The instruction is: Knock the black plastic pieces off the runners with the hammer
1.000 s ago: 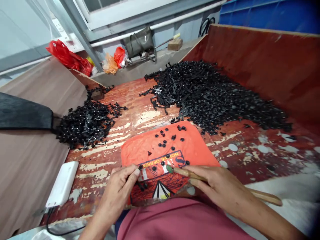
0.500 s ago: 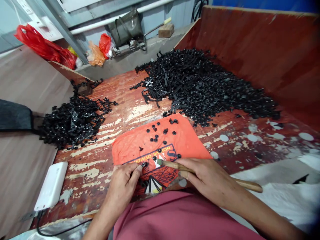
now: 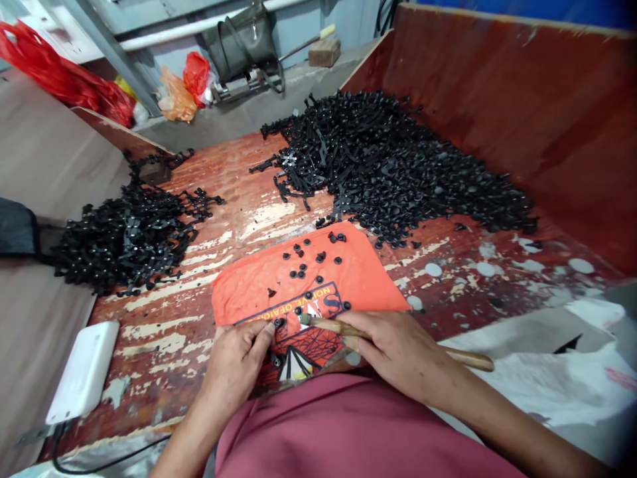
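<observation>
My left hand (image 3: 236, 362) rests at the near edge of an orange cloth (image 3: 303, 282), its fingertips pinched on a small black round part (image 3: 277, 322). My right hand (image 3: 398, 348) is closed round a wooden-handled tool (image 3: 468, 359) whose pale tip lies on the cloth just right of that part. Several loose black round parts (image 3: 306, 255) are scattered over the cloth's far half.
A big heap of black plastic parts (image 3: 398, 172) fills the far right of the worn red table (image 3: 239, 199), against a tall red board (image 3: 522, 99). A smaller heap (image 3: 124, 232) lies at left. A white power bank (image 3: 82, 372) with cable sits near left. Bags lie behind.
The view has tilted down and shifted, so everything sits higher and further left in the picture. Both hands keep the same grip and place on the cloth.
</observation>
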The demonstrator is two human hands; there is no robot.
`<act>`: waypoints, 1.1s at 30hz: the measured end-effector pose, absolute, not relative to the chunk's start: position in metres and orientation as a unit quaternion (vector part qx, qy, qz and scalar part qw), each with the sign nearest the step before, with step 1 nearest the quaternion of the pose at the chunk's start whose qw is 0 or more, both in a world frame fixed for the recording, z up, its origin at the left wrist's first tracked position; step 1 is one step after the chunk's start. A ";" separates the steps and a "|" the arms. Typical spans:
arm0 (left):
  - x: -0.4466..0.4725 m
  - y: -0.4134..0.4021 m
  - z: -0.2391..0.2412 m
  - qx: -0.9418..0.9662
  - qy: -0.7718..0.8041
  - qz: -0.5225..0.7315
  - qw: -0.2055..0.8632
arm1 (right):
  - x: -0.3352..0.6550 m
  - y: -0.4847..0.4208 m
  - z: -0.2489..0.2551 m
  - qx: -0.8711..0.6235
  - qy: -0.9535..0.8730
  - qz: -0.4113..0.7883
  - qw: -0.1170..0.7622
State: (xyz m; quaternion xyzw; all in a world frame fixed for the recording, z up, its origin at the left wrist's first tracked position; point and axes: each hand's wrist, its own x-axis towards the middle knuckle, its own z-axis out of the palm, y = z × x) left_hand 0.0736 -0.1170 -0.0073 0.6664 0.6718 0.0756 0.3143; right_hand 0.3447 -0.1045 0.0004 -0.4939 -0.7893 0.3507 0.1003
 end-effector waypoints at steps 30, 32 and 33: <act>0.076 -0.110 -0.002 0.698 0.648 0.074 0.296 | 0.312 -0.095 0.019 -0.429 -0.830 0.322 0.149; 0.076 -0.110 -0.002 0.699 0.647 0.076 0.294 | 0.317 -0.098 0.025 -0.424 -0.825 0.317 0.197; 0.076 -0.110 -0.003 0.699 0.648 0.077 0.292 | 0.318 -0.100 0.026 -0.419 -0.824 0.312 0.218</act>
